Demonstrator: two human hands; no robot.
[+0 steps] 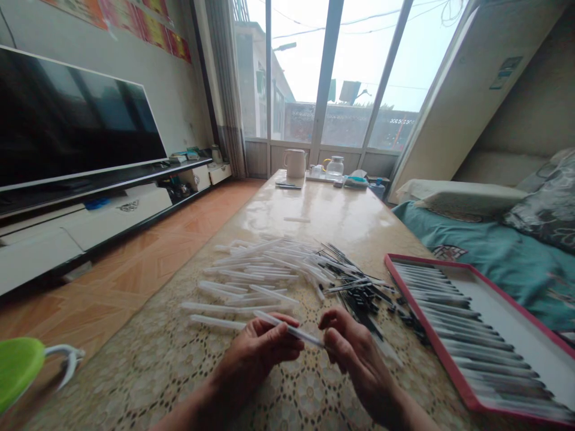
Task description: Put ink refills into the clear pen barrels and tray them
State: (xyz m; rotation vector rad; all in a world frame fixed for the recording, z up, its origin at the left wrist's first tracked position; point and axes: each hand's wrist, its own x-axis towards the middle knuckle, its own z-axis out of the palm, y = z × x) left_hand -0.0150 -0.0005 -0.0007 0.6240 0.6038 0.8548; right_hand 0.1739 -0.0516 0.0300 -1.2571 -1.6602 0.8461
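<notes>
My left hand (265,344) is closed around a translucent white pen barrel (308,337), which slants down to the right across my fingers. At the barrel's lower right end, my right hand (348,344) has its fingers curled and pinched together; whatever sits between them is too small to make out. Beyond my hands, a loose pile of white pen barrels (258,272) spreads over the patterned table. To its right lie thin dark pen refills (339,258) and a heap of small black pen parts (362,296).
A pink-rimmed box (431,371) at the right holds a row of pens with dark ends (485,341). One barrel (296,219) lies apart, farther up the table. At the far end stand a pitcher (294,163) and a glass teapot (335,167). A green seat (20,368) is at lower left.
</notes>
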